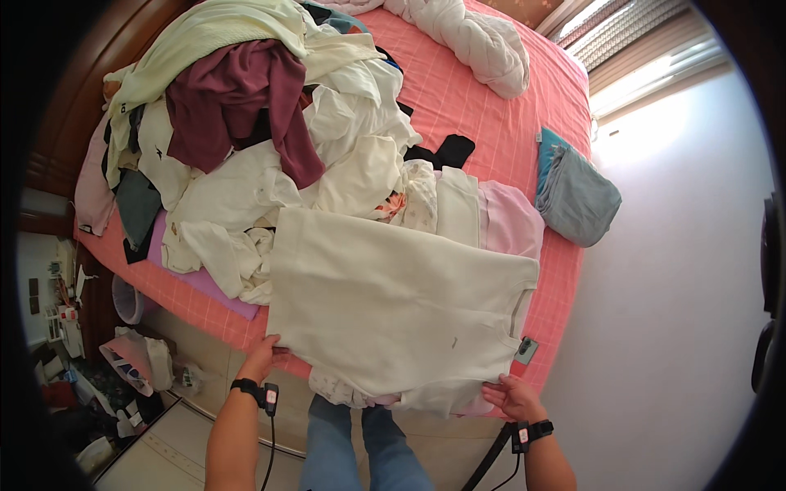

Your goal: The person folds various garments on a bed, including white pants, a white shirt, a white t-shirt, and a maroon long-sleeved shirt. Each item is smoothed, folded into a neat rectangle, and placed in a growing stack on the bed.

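Note:
A cream sweatshirt (393, 295) lies spread sideways over other clothes at the bed's near edge, its neckline to the right and its hem to the left. My left hand (262, 358) is closed at the near hem corner, thumb and fingers at the fabric's edge. At the near shoulder, my right hand (514, 397) touches the edge with its palm turned up and fingers loosely apart. Beneath the sweatshirt, a pink garment (509, 217) and a patterned white garment (336, 389) stick out. A grey phone-like object (526, 351) rests beside the neckline.
A big heap of clothes, with a maroon garment (233, 98) on it, covers the bed's left side. Black socks (453, 150) lie beyond the sweatshirt. Folded grey-blue fabric (577, 196) sits by the right wall. A rolled white quilt (471, 41) lies at the far end.

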`<action>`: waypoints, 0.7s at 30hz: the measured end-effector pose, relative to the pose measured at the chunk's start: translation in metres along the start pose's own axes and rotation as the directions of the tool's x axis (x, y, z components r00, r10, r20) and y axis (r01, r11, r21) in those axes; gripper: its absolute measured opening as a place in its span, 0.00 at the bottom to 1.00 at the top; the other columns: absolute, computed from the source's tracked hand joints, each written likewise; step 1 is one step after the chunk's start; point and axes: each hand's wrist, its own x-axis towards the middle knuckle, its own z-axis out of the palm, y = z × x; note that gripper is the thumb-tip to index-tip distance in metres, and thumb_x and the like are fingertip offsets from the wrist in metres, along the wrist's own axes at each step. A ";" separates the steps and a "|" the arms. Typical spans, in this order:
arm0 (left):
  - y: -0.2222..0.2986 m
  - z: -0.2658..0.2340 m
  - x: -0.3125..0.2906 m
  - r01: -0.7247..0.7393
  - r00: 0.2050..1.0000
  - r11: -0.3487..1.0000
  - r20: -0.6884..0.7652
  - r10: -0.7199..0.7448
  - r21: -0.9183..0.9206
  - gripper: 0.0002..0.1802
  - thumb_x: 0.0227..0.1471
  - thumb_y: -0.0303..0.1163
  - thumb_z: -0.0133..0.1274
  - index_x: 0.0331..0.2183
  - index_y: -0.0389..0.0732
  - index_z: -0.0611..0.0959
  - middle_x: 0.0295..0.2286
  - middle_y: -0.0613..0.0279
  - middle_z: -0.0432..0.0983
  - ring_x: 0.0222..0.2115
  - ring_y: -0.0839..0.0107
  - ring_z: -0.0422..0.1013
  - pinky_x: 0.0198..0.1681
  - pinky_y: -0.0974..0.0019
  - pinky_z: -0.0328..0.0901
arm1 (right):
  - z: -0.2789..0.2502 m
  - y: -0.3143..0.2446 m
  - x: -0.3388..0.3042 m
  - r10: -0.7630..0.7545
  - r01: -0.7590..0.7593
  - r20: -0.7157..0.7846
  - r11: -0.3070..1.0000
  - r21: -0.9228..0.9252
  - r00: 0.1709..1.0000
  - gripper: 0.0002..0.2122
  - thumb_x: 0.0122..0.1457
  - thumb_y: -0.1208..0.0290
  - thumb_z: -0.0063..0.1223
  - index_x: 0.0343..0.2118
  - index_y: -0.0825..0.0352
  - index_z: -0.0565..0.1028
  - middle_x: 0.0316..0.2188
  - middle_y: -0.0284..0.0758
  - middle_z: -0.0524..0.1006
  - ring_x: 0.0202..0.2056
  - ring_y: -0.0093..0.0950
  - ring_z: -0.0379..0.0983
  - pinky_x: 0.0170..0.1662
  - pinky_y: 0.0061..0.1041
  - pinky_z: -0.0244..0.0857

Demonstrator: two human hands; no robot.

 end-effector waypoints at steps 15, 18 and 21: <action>0.177 0.019 -0.094 -0.336 0.885 0.861 0.184 0.428 -0.382 0.10 0.55 0.23 0.51 0.41 0.36 0.78 0.44 0.53 0.81 0.45 0.59 0.79 0.51 0.51 0.76 | 0.074 -0.125 -0.075 -0.507 0.503 -0.043 0.834 0.229 0.861 0.16 0.65 0.70 0.56 0.52 0.71 0.76 0.45 0.41 0.83 0.43 0.37 0.84 0.49 0.36 0.81; 0.209 0.037 -0.102 -0.417 0.834 0.803 0.171 0.524 -0.427 0.11 0.55 0.22 0.51 0.42 0.37 0.78 0.43 0.54 0.81 0.46 0.61 0.78 0.52 0.52 0.74 | 0.079 -0.159 -0.089 -0.625 0.566 0.044 0.732 0.380 0.779 0.17 0.63 0.72 0.55 0.53 0.73 0.75 0.48 0.42 0.82 0.49 0.38 0.82 0.56 0.38 0.78; 0.174 0.003 -0.075 -0.448 0.776 0.758 0.215 0.593 -0.474 0.18 0.54 0.20 0.49 0.48 0.35 0.79 0.43 0.57 0.81 0.46 0.62 0.77 0.54 0.56 0.72 | 0.085 -0.161 -0.088 -0.726 0.589 0.182 0.657 0.471 0.664 0.21 0.62 0.73 0.53 0.58 0.74 0.71 0.52 0.43 0.80 0.53 0.38 0.79 0.60 0.40 0.74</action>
